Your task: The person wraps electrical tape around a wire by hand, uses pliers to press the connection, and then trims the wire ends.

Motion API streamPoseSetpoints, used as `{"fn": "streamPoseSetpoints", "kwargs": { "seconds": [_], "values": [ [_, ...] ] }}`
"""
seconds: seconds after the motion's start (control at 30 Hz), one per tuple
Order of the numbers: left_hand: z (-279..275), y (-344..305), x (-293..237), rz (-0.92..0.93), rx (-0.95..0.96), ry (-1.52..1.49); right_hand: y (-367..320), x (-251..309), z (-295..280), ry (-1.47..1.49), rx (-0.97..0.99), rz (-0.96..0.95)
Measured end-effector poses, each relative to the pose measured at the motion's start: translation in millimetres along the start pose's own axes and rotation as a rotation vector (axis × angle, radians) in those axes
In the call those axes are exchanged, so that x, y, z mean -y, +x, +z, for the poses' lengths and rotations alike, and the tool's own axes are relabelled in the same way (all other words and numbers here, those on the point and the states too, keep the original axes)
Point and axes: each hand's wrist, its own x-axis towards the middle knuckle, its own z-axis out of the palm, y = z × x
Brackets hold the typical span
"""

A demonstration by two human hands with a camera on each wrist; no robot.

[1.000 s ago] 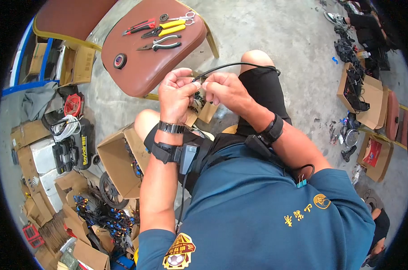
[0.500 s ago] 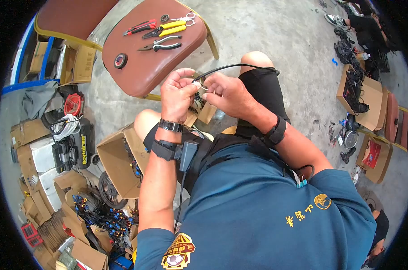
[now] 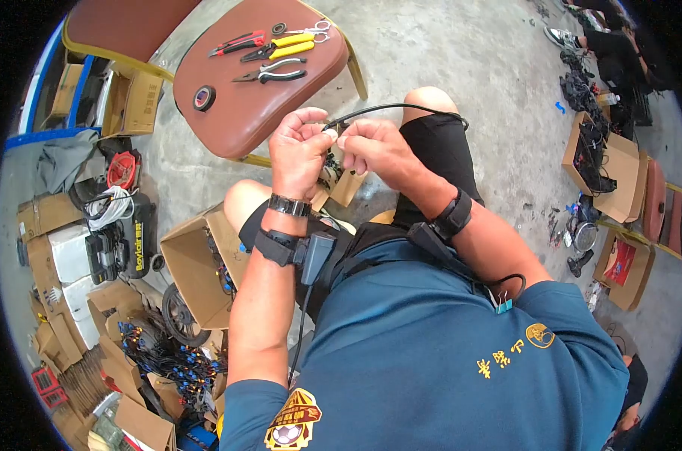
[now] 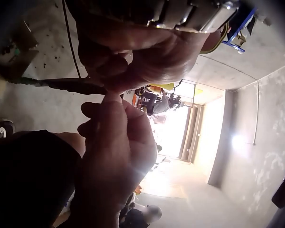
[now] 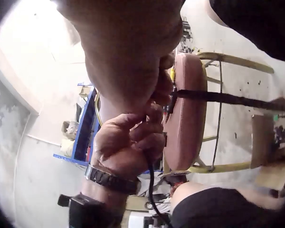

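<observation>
A black cable (image 3: 401, 107) arches from the fingertips of my left hand (image 3: 296, 158) over the right thigh. The left hand pinches its end between thumb and fingers. Close against those fingertips, my right hand (image 3: 382, 150) has its thumb and curled fingers pinching at the same cable end; the exact strand is hidden by the fingers. In the left wrist view the right thumb (image 4: 113, 107) meets the left fingers from below. The right wrist view shows the cable (image 5: 218, 97) stretching away from the hands in front of the chair seat.
On a brown chair (image 3: 243, 124) ahead lie a red cutter (image 3: 237, 43), yellow-handled wire strippers (image 3: 281, 49), grey-handled pliers (image 3: 273, 71), scissors (image 3: 320, 30) and a tape roll (image 3: 204, 98). An open cardboard box (image 3: 194, 274) stands by the left leg. Other people are at the right.
The right hand moved slightly away from the left fingertips, showing a thin whitish wire, then came back against them. The left hand keeps its pinch on the cable.
</observation>
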Motion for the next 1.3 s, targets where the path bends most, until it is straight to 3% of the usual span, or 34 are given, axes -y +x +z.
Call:
{"fn": "streamPoseSetpoints", "kwargs": {
  "seconds": [0.03, 0.17, 0.27, 0.5, 0.7, 0.87, 1.3],
  "values": [
    [0.7, -0.8, 0.3, 0.01, 0.0, 0.005, -2.9, -1.8, 1.1, 0.181, 0.019, 0.093],
    [-0.6, -0.9, 6.4, 0.041, 0.019, -0.03, -5.9, -24.7, 8.3, 0.693, 0.141, 0.169],
    [-5.4, -0.4, 7.3, 0.011, 0.064, -0.066, -5.4, -28.0, 8.3, 0.705, 0.179, 0.151],
    [-8.2, -1.2, -2.1, -0.038, 0.097, 0.005, 0.7, -6.8, 0.7, 0.425, -0.031, 0.036],
    [-10.7, 2.5, -1.9, -0.035, 0.086, 0.077, 3.8, -1.9, 5.4, 0.38, -0.057, 0.054],
    [-11.2, 0.6, 3.7, 0.016, 0.059, 0.192, 8.9, -9.9, 1.4, 0.388, 0.003, 0.108],
    [-20.4, -3.7, 4.8, -0.103, 0.086, 0.134, 5.4, -16.9, 0.6, 0.528, 0.169, 0.185]
  ]
}}
